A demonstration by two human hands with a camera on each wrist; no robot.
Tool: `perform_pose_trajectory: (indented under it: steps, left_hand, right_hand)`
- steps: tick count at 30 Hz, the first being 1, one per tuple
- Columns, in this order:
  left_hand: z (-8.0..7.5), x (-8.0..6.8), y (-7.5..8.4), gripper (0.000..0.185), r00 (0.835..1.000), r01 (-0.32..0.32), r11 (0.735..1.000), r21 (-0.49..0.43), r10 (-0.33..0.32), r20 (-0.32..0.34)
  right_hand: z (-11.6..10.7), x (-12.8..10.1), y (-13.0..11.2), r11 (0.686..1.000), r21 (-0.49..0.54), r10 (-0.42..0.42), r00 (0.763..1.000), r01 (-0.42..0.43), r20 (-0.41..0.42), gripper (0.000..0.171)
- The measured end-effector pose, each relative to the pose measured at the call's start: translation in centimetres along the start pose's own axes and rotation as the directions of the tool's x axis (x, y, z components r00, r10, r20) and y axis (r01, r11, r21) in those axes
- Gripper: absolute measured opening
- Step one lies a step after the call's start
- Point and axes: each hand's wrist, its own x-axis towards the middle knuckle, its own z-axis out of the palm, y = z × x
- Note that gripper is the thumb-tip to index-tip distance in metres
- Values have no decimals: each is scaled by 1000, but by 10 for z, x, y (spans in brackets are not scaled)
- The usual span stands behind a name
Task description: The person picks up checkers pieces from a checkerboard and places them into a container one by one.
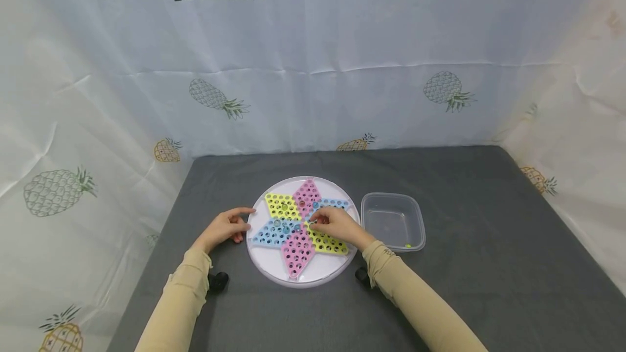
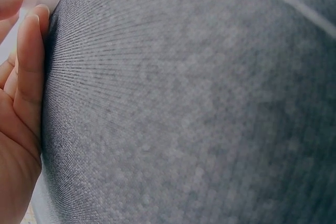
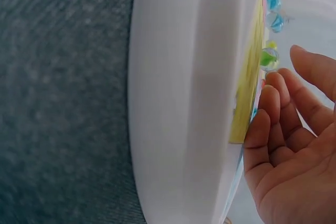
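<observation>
A round white Chinese checkers board (image 1: pixel 266 273) with a pink, yellow and blue star of holes lies on the table. My left hand (image 1: pixel 224 230) touches its left rim, index finger and thumb stretched out; the left wrist view shows a thumb (image 2: pixel 30 61) against the edge. Over the star's centre is my right hand (image 1: pixel 339 225). In the right wrist view, a clear marble with a green swirl (image 3: pixel 269 59) sits at the board surface beside the fingertips, thumb and index apart. Blue marbles (image 3: pixel 274 22) stand farther along. A red marble (image 1: pixel 302 203) sits in the upper pink point.
A clear plastic container (image 1: pixel 393 219) stands right of the board, a small yellow-green marble (image 1: pixel 408 245) in its near corner. Grey cloth covers the table (image 1: pixel 469 287). A pineapple-print curtain (image 1: pixel 313 107) rises behind and at both sides.
</observation>
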Motion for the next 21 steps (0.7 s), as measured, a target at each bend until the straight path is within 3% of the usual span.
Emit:
perform_pose_trajectory:
  steps: [11,21]
  left_hand:
    - [0,3,-2,47,1000,-4,1000,10,4,-4]
    - [1,5,-3,46,1000,-8,1000,5,8,-9]
  right_hand:
    - [9,5,4,998,-37,59,998,-59,-9,20]
    - [11,4,3,996,-69,54,998,-56,-26,16]
